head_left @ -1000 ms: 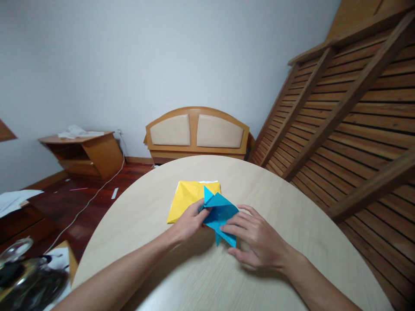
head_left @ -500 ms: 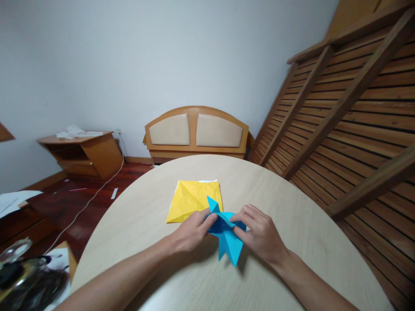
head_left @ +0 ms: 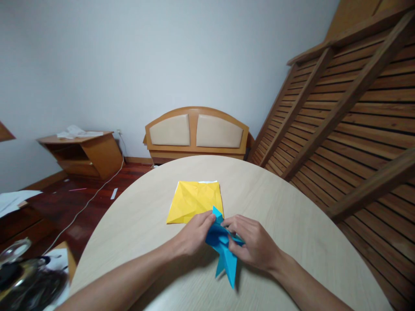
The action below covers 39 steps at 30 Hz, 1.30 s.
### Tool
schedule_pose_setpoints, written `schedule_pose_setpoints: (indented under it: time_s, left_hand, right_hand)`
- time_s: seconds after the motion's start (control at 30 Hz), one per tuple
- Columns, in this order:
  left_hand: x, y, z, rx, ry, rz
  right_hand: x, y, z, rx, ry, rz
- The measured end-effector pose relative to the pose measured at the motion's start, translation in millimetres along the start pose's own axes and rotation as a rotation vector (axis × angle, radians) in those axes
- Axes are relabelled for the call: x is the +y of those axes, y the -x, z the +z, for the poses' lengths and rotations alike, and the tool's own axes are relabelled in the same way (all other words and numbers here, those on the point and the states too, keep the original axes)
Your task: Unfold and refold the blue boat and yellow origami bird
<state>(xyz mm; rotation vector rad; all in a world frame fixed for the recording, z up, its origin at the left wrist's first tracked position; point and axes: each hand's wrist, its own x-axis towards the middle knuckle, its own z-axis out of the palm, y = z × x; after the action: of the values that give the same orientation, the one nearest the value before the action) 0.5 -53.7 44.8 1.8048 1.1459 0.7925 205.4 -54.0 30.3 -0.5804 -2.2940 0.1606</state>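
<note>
Between my hands is a blue folded paper (head_left: 226, 255), an origami piece with pointed flaps; one point sticks up at the far end and two hang toward me. My left hand (head_left: 196, 231) pinches its left side, thumb on top near the upper point. Closed on the right side, my right hand (head_left: 254, 243) has its thumb and index finger at an inner fold, hiding part of the paper. Just beyond my left hand, a creased yellow sheet of paper (head_left: 196, 196) lies flat on the round table (head_left: 129, 233), with a white edge showing along its back.
Past the table stands a headboard (head_left: 195, 129) with two cream panels. A slatted wooden frame (head_left: 353, 116) leans at the right. On the left are a low cabinet (head_left: 103, 153) with papers on it, a white cable (head_left: 87, 203) on the floor, and clutter in the lower corner.
Both hands and the blue folded paper have come slightly nearer to me, and the paper has tilted. My right hand has shifted left, closer to my left hand. The yellow sheet has stayed put.
</note>
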Motion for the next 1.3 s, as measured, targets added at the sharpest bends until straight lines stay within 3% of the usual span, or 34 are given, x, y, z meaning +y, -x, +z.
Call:
schedule_pose_setpoints:
  time_s: [0.23, 0.47, 0.67, 0.83, 1.03, 1.17, 1.3]
  left_hand:
    - [-8, -7, -4.1, -0.017, -0.066, 0.105]
    - [-6, -8, -9.3, 0.267, -0.130, 0.112]
    - [-3, -4, -10.2, 0.364, -0.150, 0.138]
    - [-4, -2, -4.7, 0.347, -0.085, 0.150]
    - [-9, 1, -0.7, 0.268, -0.138, 0.189]
    - [-10, 3, 2.3, 0.236, -0.117, 0.208]
    - [-9, 5, 4.6, 0.129, -0.036, 0.244]
  right_hand:
    - [0, 1, -9, -0.028, 0.056, -0.003]
    - [-4, -2, -13, -0.022, 0.066, -0.084]
    - [-2, -2, -13, 0.088, 0.000, -0.084]
    - [2, 1, -12, 0.115, -0.031, 0.035]
    - [-1, -5, -12, -0.084, -0.100, 0.195]
    - [-2, -6, -8, -0.043, -0.072, 0.284]
    - [-1, -3, -5, -0.012, 0.017, 0.378]
